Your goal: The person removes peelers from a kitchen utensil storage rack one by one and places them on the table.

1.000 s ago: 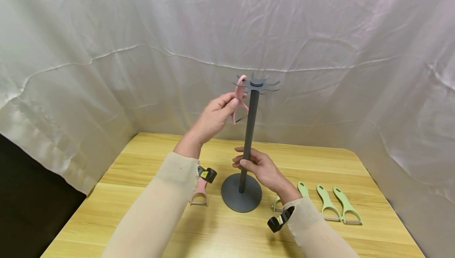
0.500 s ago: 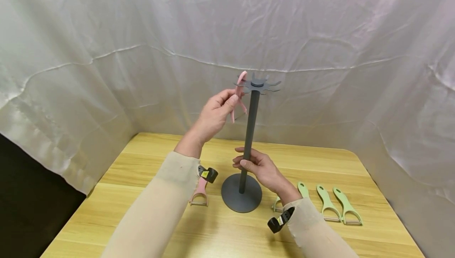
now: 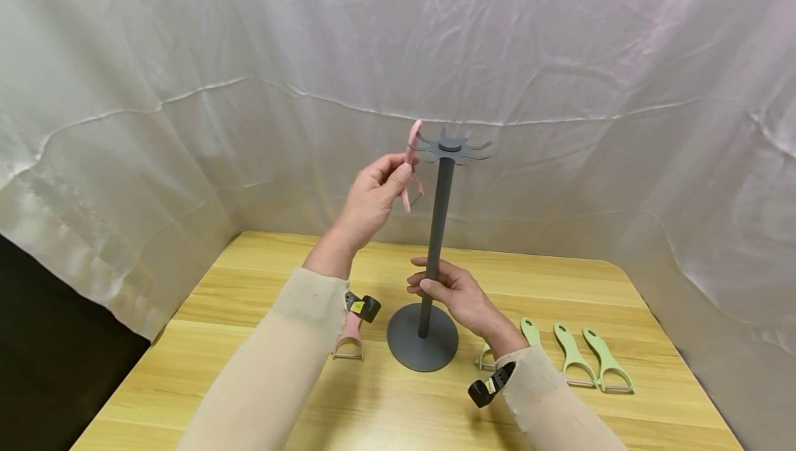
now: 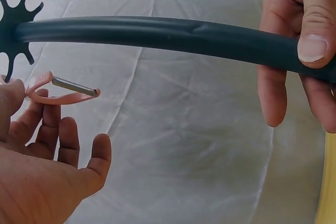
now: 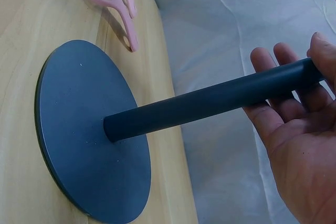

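Note:
My left hand [image 3: 370, 195] pinches a pink Y-shaped peeler [image 3: 413, 135] by its handle, held upright at the left side of a dark grey stand. The peeler's top end is beside the prongs of the stand's hook ring [image 3: 450, 150]; whether they touch I cannot tell. In the left wrist view, the peeler's metal blade [image 4: 73, 86] shows beyond the fingertips. Lower down, my right hand [image 3: 463, 298] grips the stand's pole [image 3: 439, 216], its thumb on the near side and fingers behind. The round base [image 3: 423, 354] rests on the wooden table.
Several green peelers [image 3: 602, 354] lie on the table [image 3: 242, 285] at the right, one partly behind my right wrist. Left of the base lies a pink peeler [image 3: 350, 333], partly covered by my left wrist camera. The right wrist view shows pink peelers [image 5: 123, 17]. Pale curtains [image 3: 348, 43] surround the table.
My left hand has moved slightly up and left with the peeler, whose top end now stands farther from the ring's centre. The right hand and stand have barely moved.

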A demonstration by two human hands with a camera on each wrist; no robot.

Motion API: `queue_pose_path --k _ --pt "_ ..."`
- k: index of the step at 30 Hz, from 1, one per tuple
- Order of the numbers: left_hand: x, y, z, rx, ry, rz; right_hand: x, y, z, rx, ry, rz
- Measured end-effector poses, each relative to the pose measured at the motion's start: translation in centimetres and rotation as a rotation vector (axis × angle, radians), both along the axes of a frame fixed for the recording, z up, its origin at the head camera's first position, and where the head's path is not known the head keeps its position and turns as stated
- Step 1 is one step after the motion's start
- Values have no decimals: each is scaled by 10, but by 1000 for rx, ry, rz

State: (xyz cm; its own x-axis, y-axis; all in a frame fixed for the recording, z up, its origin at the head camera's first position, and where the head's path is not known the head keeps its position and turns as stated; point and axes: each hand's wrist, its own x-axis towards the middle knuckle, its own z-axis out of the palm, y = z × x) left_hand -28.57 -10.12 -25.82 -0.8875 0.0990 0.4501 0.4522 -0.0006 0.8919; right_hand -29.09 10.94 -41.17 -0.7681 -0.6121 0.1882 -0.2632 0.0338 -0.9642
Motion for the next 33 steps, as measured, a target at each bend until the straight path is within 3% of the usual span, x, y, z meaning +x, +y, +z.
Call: queue_pose_path --k 16,19,26,33 --pt "12 -24 -10 -4 -34 41 1 1 1 1 17 4" --pt "17 -32 -15 -30 -43 78 1 1 1 5 15 1" --pt "29 -49 -24 -162 -86 237 3 1 4 11 8 -6" --pt "37 -57 -31 -216 -159 299 3 1 5 21 9 -12"
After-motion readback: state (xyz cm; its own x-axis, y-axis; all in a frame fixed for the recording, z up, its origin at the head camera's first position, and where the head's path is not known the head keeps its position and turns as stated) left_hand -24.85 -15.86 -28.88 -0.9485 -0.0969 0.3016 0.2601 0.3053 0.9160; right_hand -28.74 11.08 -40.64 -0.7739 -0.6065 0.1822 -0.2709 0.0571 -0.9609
